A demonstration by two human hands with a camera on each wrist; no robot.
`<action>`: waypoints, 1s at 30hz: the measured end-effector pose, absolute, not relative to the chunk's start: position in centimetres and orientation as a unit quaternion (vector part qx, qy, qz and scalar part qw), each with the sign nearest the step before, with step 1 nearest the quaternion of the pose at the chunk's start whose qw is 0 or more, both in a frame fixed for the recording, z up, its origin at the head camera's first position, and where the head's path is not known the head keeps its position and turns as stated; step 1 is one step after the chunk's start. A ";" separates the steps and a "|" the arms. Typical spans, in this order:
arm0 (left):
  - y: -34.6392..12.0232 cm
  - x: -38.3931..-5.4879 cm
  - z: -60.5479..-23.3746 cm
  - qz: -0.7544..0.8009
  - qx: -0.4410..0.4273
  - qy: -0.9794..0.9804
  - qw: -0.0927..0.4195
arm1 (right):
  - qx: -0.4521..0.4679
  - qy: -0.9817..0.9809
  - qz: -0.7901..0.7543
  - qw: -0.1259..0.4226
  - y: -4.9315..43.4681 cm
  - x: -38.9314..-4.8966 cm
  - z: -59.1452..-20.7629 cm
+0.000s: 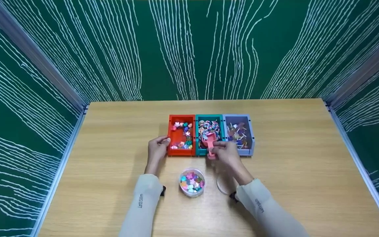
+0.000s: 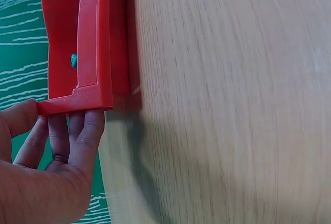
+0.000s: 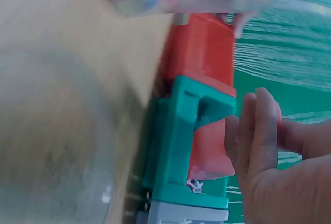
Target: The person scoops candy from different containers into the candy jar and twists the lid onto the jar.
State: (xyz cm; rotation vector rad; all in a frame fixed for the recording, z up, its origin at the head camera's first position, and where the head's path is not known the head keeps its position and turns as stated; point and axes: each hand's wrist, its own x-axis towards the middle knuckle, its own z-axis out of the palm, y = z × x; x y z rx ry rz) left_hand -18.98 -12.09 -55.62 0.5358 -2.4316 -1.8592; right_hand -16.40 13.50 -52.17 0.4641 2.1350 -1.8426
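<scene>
My left hand (image 1: pixel 157 149) holds the side of a red bin (image 1: pixel 182 152); in the left wrist view the thumb is at the rim and the fingers lie against the outer wall. Inside the bin are small colourful pieces (image 1: pixel 186 144). A pink scoop (image 1: pixel 211 140) is pinched by its handle in my right hand (image 1: pixel 228 153). The scoop's head is inside the green bin (image 1: pixel 222 119), over small striped, candy-like pieces (image 1: pixel 206 124). In the right wrist view, part of the scoop shows behind the green bin's front opening.
A grey-purple bin (image 1: pixel 251 140) with small stick-like pieces adjoins the green bin on the right. In front stands a clear round tub (image 1: pixel 192 195) full of colourful pieces. A clear round lid (image 1: pixel 222 186) lies near my right wrist. Green walls surround the wooden table (image 1: pixel 117 131).
</scene>
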 end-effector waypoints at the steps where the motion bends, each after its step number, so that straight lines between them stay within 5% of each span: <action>1: -12.1 -19.0 -55.7 -0.598 0.171 -0.783 0.017 | 0.173 0.719 -0.656 0.150 13.6 -16.6 -52.0; 11: -12.1 -18.9 -55.6 -0.597 0.170 -0.784 0.013 | 0.095 0.800 -0.583 0.107 13.6 -16.8 -52.3; 19: -12.2 -19.0 -55.7 -0.603 0.164 -0.780 0.015 | 0.143 0.727 -0.659 0.128 13.8 -17.1 -52.2; 26: -12.2 -18.8 -55.6 -0.608 0.163 -0.777 0.028 | 0.070 0.844 -0.527 0.065 13.6 -16.3 -53.1; 30: -12.1 -18.9 -55.6 -0.617 0.167 -0.769 0.019 | 0.087 0.825 -0.553 0.084 13.7 -16.6 -53.1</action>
